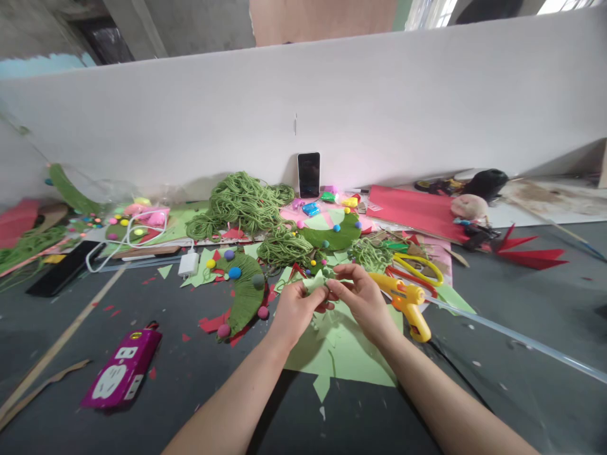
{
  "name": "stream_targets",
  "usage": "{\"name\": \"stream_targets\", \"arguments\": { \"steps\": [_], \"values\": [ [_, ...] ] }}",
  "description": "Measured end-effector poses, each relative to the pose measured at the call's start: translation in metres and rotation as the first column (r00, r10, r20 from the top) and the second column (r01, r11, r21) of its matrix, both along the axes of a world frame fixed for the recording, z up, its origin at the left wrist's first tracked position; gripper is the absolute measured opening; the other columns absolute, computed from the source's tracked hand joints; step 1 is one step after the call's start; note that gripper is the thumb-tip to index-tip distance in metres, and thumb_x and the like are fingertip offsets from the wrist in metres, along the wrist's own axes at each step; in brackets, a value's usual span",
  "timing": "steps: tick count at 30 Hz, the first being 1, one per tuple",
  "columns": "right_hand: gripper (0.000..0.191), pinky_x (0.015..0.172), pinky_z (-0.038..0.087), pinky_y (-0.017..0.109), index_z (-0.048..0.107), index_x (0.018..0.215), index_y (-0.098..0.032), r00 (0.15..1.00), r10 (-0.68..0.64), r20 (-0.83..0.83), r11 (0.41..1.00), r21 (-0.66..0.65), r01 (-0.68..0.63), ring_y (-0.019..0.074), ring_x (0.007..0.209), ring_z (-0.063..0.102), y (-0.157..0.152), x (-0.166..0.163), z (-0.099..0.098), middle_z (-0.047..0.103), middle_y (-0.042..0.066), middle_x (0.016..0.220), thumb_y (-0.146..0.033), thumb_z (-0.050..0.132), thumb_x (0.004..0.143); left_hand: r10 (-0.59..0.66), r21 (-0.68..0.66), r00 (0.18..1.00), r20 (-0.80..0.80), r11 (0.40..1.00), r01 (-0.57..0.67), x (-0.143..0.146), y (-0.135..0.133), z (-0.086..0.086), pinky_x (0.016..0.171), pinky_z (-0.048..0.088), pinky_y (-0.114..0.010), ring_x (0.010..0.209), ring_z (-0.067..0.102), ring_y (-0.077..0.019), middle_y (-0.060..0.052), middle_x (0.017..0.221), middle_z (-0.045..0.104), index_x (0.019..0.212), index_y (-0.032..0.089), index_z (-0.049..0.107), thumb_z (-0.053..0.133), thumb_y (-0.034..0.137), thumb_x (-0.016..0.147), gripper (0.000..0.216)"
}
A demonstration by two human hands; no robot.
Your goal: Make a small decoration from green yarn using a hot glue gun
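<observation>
Gripping a small, pale-green, pointed paper piece (315,281) in my left hand (298,308), I hold it above a light-green sheet (344,357); my right hand (364,302) curls at its right, grip unclear.

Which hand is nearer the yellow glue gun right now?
Right. The right hand is close beside the nozzle end of the yellow glue gun; the left hand is farther left, beyond the right hand.

The centre paper piece (315,282) is pale green, like the near sheet (351,361); the crescent (245,297) to its left is deeper green with blue, pink and yellow balls (234,273), the right glue gun (408,297) yellow, the far-right card (412,212) red.
</observation>
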State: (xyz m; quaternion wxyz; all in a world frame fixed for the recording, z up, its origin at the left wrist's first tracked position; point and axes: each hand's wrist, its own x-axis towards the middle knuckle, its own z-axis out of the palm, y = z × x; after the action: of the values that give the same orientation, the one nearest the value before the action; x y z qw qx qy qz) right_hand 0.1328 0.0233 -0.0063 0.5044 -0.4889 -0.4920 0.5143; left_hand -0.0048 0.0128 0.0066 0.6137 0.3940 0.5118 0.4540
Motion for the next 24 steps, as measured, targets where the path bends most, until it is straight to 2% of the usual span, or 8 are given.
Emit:
{"name": "stream_targets", "arguments": {
  "steps": [4,10,15,17,19,22,24],
  "values": [
    [0.034,0.068,0.052,0.033,0.058,0.093,-0.020,0.987,-0.073,0.143,0.995,0.081,0.062,0.0205,0.083,0.063,0.001,-0.001,-0.004,0.060,0.005,0.092,-0.046,0.069,0.073,-0.045,0.018,0.997,0.057,0.999,0.044,-0.001,0.000,0.000,0.060,0.052,-0.026,0.061,0.067,-0.0167,-0.008,0.078,0.074,0.082,0.013,0.074,0.073,0.035,0.070,0.025],
    [0.028,0.071,0.050,0.036,0.056,0.093,-0.021,0.971,-0.113,0.212,0.985,0.151,0.082,0.0217,0.086,0.061,-0.001,-0.001,-0.001,0.058,0.005,0.093,-0.043,0.066,0.077,-0.103,0.060,0.990,0.099,0.993,0.097,-0.004,-0.001,-0.002,0.063,0.052,-0.026,0.067,0.069,-0.0179,-0.010,0.079,0.074,0.085,0.012,0.074,0.069,0.043,0.074,0.033],
    [0.026,0.079,0.049,0.039,0.057,0.093,-0.022,0.969,-0.125,0.212,0.980,0.178,0.088,0.0211,0.088,0.059,-0.003,-0.001,0.000,0.060,0.005,0.096,-0.039,0.068,0.077,-0.045,0.070,0.996,0.071,0.997,0.040,-0.001,-0.003,-0.003,0.063,0.051,-0.025,0.065,0.067,-0.0158,-0.005,0.073,0.073,0.083,0.016,0.074,0.075,0.035,0.069,0.024],
    [0.026,0.077,0.050,0.037,0.057,0.095,-0.022,0.988,-0.075,0.138,0.989,0.139,0.055,0.0192,0.085,0.059,-0.004,-0.001,-0.001,0.059,0.004,0.096,-0.038,0.068,0.077,-0.030,0.065,0.995,0.090,0.998,0.024,0.000,-0.003,-0.003,0.063,0.051,-0.025,0.063,0.066,-0.0144,-0.004,0.072,0.072,0.081,0.017,0.075,0.074,0.034,0.070,0.020],
    [0.028,0.069,0.051,0.033,0.056,0.100,-0.023,1.000,0.003,-0.004,0.997,0.080,-0.002,0.0163,0.077,0.058,-0.005,-0.003,-0.002,0.057,0.003,0.095,-0.038,0.067,0.078,-0.035,0.072,0.993,0.114,0.997,0.027,0.000,-0.003,-0.002,0.064,0.051,-0.025,0.063,0.065,-0.0138,-0.003,0.071,0.072,0.080,0.017,0.075,0.073,0.033,0.071,0.018],
    [0.031,0.059,0.050,0.028,0.057,0.105,-0.025,0.966,0.094,-0.242,0.996,0.028,-0.090,0.0117,0.067,0.054,-0.008,-0.006,-0.002,0.051,0.000,0.092,-0.038,0.067,0.079,-0.032,0.086,0.990,0.135,0.996,0.020,0.001,-0.004,0.000,0.063,0.051,-0.025,0.062,0.064,-0.0138,-0.003,0.067,0.071,0.076,0.016,0.075,0.073,0.033,0.071,0.018],
    [0.032,0.059,0.050,0.027,0.058,0.107,-0.026,0.930,0.139,-0.340,0.990,0.031,-0.136,0.0105,0.066,0.053,-0.010,-0.008,-0.001,0.050,0.000,0.094,-0.038,0.068,0.079,-0.017,0.090,0.989,0.147,0.996,0.004,0.000,-0.004,0.001,0.062,0.051,-0.025,0.060,0.063,-0.0133,-0.003,0.064,0.070,0.073,0.015,0.074,0.074,0.034,0.070,0.019]
  ]
}}
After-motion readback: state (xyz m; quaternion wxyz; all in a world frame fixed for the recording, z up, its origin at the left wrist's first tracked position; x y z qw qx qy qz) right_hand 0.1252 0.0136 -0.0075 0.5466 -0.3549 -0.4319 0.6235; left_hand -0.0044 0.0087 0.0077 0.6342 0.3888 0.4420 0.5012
